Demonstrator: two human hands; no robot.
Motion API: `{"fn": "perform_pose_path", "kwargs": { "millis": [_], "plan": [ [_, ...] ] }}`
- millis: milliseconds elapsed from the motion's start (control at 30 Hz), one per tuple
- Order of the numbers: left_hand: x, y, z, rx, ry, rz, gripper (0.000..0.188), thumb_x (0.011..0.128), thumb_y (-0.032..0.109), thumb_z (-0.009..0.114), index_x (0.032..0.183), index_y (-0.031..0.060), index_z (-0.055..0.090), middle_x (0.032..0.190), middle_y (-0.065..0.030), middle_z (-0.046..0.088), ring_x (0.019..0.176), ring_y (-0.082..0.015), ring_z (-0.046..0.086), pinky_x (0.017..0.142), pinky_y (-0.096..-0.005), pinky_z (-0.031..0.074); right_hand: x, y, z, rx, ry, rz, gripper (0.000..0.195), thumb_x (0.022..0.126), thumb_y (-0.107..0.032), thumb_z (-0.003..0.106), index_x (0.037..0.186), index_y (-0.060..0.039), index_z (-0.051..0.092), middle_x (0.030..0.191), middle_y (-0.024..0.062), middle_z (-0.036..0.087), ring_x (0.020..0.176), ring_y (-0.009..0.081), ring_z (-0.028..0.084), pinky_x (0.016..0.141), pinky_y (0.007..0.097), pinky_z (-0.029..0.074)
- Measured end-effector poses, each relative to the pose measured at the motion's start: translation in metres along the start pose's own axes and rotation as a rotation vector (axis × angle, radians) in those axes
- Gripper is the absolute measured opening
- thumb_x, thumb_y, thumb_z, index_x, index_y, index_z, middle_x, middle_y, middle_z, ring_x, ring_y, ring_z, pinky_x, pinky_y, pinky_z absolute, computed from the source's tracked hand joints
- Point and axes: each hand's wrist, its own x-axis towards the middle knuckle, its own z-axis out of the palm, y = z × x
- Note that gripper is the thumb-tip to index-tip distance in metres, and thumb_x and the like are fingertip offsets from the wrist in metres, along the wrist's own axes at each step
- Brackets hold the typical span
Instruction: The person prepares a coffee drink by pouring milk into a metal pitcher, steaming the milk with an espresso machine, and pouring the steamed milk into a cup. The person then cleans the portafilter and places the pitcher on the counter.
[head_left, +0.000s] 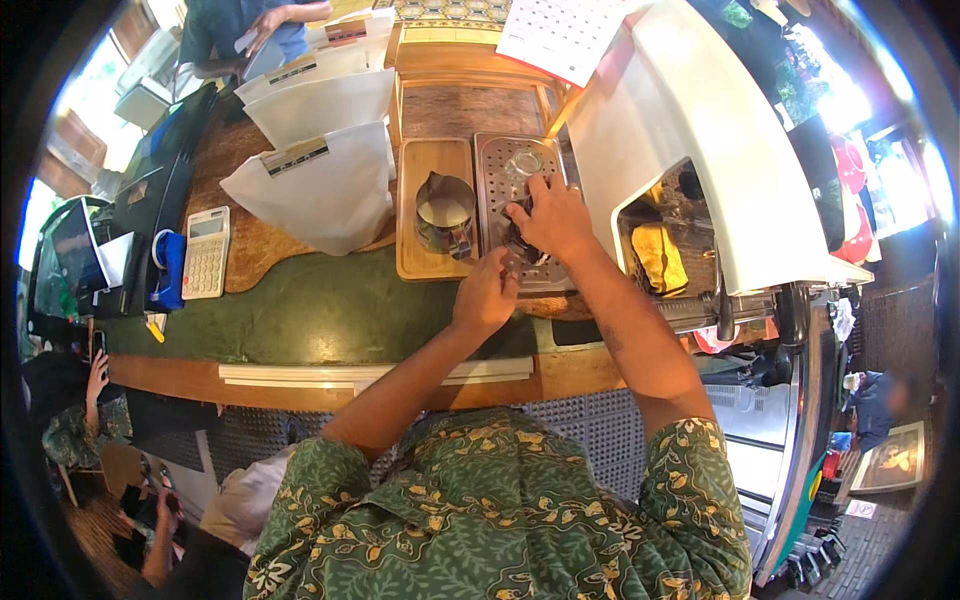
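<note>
My right hand (559, 217) reaches over a perforated metal drip tray (499, 150). Its thumb and fingers are around a small glass with dark contents (517, 236), which they partly hide. Behind that hand, on the same tray, is a small transparent glass (525, 161). At the tray's front left edge is my left hand (487, 292), fingers curled close to the dark glass; whether they touch or hold anything is hidden. To the left, a steel milk pitcher (444, 232) with pale liquid inside stands on a wooden tray (409, 262).
White paper bags (322, 191) stand left of the trays, past them a calculator (206, 251) and a blue tape dispenser (171, 270). A cream machine housing (667, 112) rises at right, with a yellow cloth (658, 255) in its opening. Another person (255, 34) is across the counter.
</note>
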Motion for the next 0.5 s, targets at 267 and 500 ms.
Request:
{"fn": "perform_pose_path", "kwargs": {
  "millis": [267,500],
  "plan": [
    [0.007,-0.005,0.005,0.095,0.048,0.093,0.056,0.099,0.013,0.066,0.150,-0.0060,0.054,0.123,-0.0287,0.070,0.105,-0.0487,0.071,0.088,-0.0553,0.058,-0.002,-0.023,-0.006,0.002,-0.059,0.087,0.044,0.099,-0.037,0.075,0.127,-0.0038,0.066,0.132,0.0239,0.063,0.122,0.0549,0.064,0.100,0.0614,0.058],
    [0.018,0.005,-0.004,0.310,-0.110,0.112,0.060,0.098,0.015,0.066,0.154,-0.0046,0.052,0.112,-0.0241,0.065,0.096,-0.0455,0.071,0.083,-0.0535,0.062,0.002,-0.014,-0.008,0.028,-0.070,0.062,0.045,0.098,-0.036,0.076,0.130,-0.0057,0.066,0.137,0.0211,0.061,0.124,0.0532,0.064,0.100,0.0606,0.058]
  ]
}}
